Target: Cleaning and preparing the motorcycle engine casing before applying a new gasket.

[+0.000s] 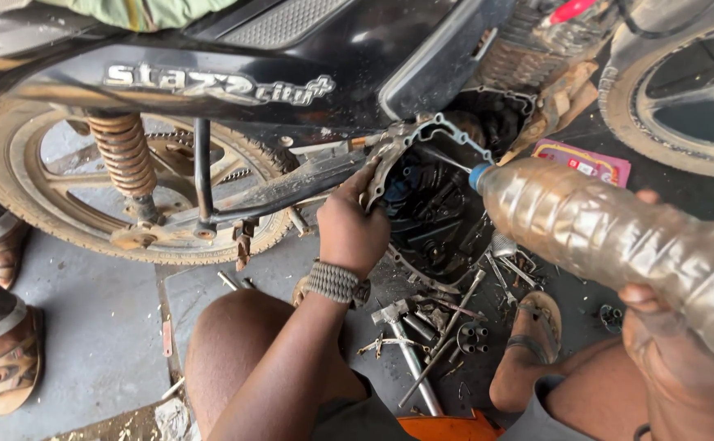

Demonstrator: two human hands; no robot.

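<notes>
Bare arms, braided grey wristband (338, 282), brown sandal (535, 325), dark shorts (357, 416)
</notes>
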